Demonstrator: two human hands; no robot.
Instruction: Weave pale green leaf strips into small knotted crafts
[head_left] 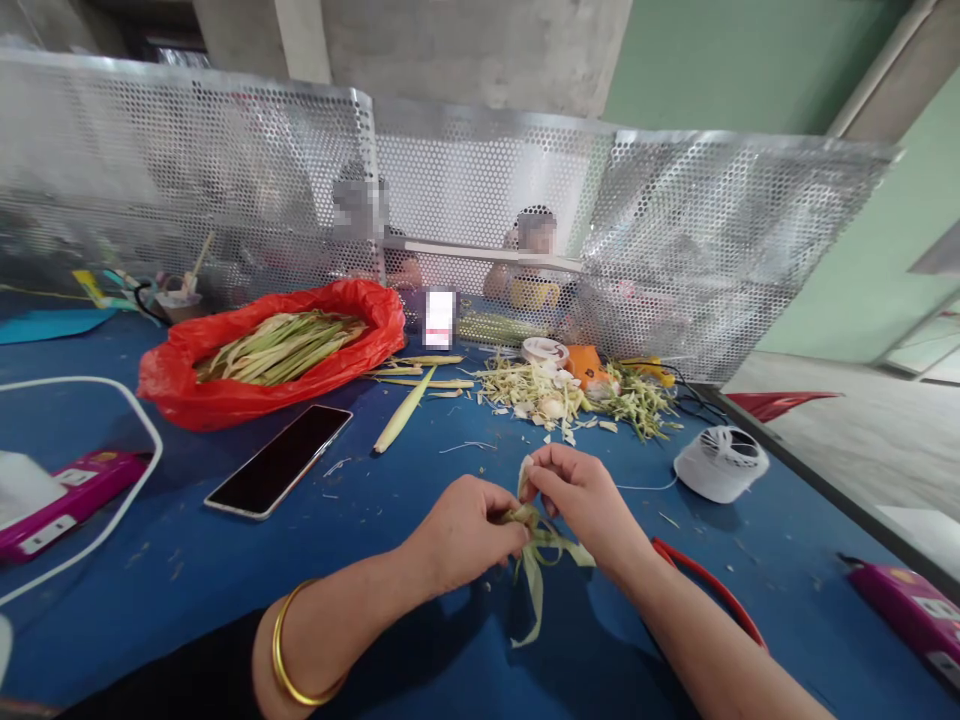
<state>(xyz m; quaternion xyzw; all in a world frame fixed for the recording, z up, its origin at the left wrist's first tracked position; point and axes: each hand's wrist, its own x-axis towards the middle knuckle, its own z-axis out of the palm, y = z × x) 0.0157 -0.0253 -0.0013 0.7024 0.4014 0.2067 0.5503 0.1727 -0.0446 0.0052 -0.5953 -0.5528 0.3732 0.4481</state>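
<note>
Over the blue table (360, 580), my left hand (472, 530) pinches a small bundle of pale green husk strips (534, 575), whose loose ends hang below the fingers. My right hand (574, 490) is closed on an upright end of the same husk, close beside the left fingertips. Part of the bundle is hidden by the fingers. Beyond the hands lies a whole pale green husk piece (405, 412). A spool of white string (721, 463) stands to the right, its thread running toward my right hand.
A red plastic bag (172, 385) holds many husk leaves. Near it lies a black phone (281, 462). Husk scraps (532, 388), a tape roll (545, 350) and an orange item (586, 365) are at the back. Purple power strips (82, 495) and a perforated metal screen (480, 190) border the space.
</note>
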